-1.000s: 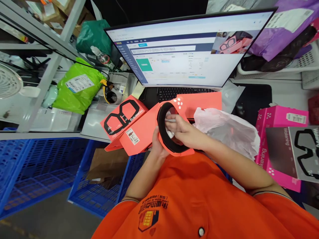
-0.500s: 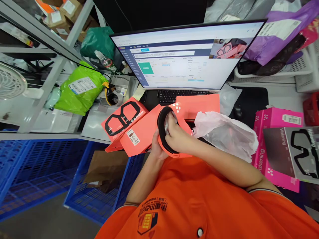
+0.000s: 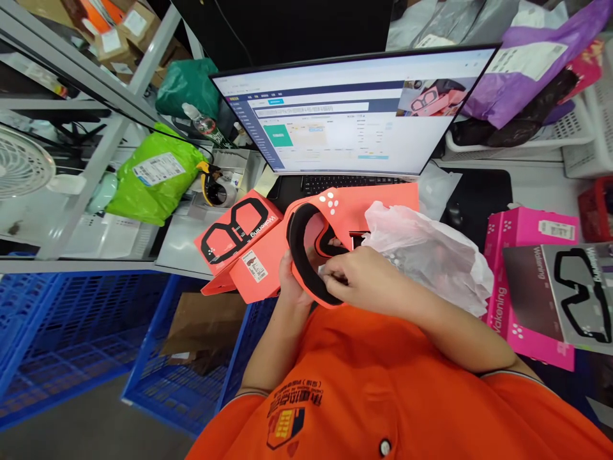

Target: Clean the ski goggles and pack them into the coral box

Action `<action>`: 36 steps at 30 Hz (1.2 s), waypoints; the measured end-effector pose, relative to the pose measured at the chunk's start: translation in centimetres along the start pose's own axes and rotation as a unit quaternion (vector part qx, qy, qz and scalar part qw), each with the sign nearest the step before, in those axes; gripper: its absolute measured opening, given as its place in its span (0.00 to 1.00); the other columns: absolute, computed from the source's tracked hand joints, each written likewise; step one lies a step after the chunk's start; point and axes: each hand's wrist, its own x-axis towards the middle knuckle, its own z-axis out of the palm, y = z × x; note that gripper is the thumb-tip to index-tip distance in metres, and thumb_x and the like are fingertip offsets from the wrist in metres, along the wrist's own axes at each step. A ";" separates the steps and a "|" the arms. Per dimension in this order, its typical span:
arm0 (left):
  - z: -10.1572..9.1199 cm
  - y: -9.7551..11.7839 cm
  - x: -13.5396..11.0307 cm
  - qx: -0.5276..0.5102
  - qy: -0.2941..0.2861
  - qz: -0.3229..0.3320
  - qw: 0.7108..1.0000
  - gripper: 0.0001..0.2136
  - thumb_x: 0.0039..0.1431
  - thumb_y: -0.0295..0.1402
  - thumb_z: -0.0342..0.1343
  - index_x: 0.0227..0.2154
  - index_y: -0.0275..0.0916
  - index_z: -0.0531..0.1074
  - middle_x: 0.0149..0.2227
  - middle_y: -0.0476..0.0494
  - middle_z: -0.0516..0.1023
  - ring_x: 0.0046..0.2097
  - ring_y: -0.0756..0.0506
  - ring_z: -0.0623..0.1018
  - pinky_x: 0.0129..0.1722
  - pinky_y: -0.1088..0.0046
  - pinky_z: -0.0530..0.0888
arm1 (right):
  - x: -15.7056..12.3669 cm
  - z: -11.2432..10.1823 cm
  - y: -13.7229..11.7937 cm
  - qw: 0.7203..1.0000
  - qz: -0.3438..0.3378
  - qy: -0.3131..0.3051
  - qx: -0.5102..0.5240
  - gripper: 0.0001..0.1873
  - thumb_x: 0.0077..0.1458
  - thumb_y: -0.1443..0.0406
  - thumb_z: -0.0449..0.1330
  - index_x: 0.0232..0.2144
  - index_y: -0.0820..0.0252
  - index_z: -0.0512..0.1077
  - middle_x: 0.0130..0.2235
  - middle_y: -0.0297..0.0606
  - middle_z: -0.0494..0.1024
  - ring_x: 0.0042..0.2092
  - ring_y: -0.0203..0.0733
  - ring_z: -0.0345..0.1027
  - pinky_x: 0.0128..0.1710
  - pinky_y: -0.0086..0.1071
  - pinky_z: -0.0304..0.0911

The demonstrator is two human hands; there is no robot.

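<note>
My left hand [image 3: 293, 281] is wrapped around the outer side of coral goggles [image 3: 295, 220] with thick black inner padding and white dots on one end. The goggles are tilted so that their inside faces me. My right hand [image 3: 352, 275] has its fingers curled in a pinch at the lower inner padding; what they grip, if anything, is too small to tell. Behind the goggles lies an opened coral box [image 3: 261, 255] with a white label. Its neighbour is a coral box [image 3: 239, 230] with a black goggle outline. A crumpled translucent white bag [image 3: 431, 255] lies beside my right forearm.
A monitor [image 3: 345, 137] stands behind a black keyboard [image 3: 354, 184]. Pink boxes [image 3: 500, 281] and a grey box [image 3: 531, 287] lie to the right, near a black mouse [image 3: 454, 214]. On the left are a green parcel [image 3: 156, 185], a tape dispenser [image 3: 213, 185] and blue crates [image 3: 143, 377].
My right hand has drawn back out of the goggles' inside toward their lower edge. The goggles have shifted slightly left and turned, so more of their inside shows.
</note>
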 end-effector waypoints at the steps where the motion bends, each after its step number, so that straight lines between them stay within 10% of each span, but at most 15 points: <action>1: 0.5 -0.1 -0.1 -0.001 -0.003 0.006 1.000 0.32 0.41 0.57 0.66 0.39 0.31 0.79 0.48 0.29 0.82 0.63 0.23 0.71 0.61 0.46 0.71 | -0.2 -0.3 0.0 1.000 0.000 0.000 -0.007 0.12 0.53 0.71 0.56 0.19 0.60 0.68 0.21 0.30 0.67 0.23 0.31 0.52 0.26 0.32 0.41; 12: 1.7 -1.0 0.5 -0.021 -0.024 -0.002 0.999 0.29 0.45 0.56 0.66 0.42 0.35 0.79 0.49 0.34 0.83 0.62 0.24 0.73 0.61 0.46 0.71 | -1.0 0.4 2.1 0.965 0.070 0.158 0.195 0.12 0.53 0.67 0.56 0.19 0.59 0.65 0.20 0.27 0.65 0.23 0.30 0.56 0.26 0.28 0.49; 16: 2.1 -1.3 0.7 -0.023 -0.022 -0.035 0.999 0.27 0.48 0.52 0.66 0.41 0.33 0.78 0.49 0.32 0.83 0.60 0.26 0.75 0.60 0.47 0.72 | -0.7 1.7 4.1 0.876 0.100 0.245 0.403 0.11 0.54 0.59 0.63 0.24 0.60 0.74 0.22 0.29 0.73 0.25 0.33 0.63 0.30 0.29 0.61; 22: 2.0 -1.5 0.5 0.005 -0.011 0.045 0.999 0.23 0.46 0.48 0.69 0.41 0.37 0.79 0.43 0.38 0.85 0.54 0.31 0.80 0.57 0.52 0.75 | -0.7 0.9 8.2 0.653 0.149 0.384 0.636 0.09 0.42 0.65 0.72 0.28 0.57 0.76 0.30 0.32 0.79 0.32 0.36 0.71 0.32 0.29 0.68; 27: 1.2 -0.6 0.5 0.148 -0.016 0.184 0.972 0.30 0.44 0.45 0.71 0.51 0.39 0.75 0.46 0.40 0.83 0.49 0.35 0.82 0.50 0.58 0.78 | -2.4 0.2 9.7 0.627 0.154 0.375 0.665 0.10 0.43 0.65 0.73 0.30 0.58 0.77 0.36 0.36 0.82 0.37 0.41 0.75 0.33 0.32 0.73; 30: 0.6 0.7 0.3 0.332 0.005 0.271 0.903 0.34 0.43 0.45 0.72 0.53 0.38 0.72 0.50 0.38 0.80 0.51 0.35 0.79 0.50 0.58 0.77 | -3.6 1.0 10.2 0.631 0.158 0.382 0.657 0.11 0.45 0.65 0.73 0.33 0.59 0.78 0.37 0.36 0.82 0.37 0.42 0.76 0.34 0.35 0.75; 36: 1.8 3.0 -1.9 0.630 0.072 0.499 0.591 0.34 0.42 0.44 0.72 0.53 0.39 0.68 0.51 0.35 0.75 0.55 0.31 0.74 0.55 0.47 0.72 | -5.1 2.3 12.4 0.639 0.177 0.429 0.614 0.13 0.44 0.66 0.72 0.35 0.60 0.78 0.39 0.35 0.82 0.39 0.39 0.76 0.39 0.31 0.75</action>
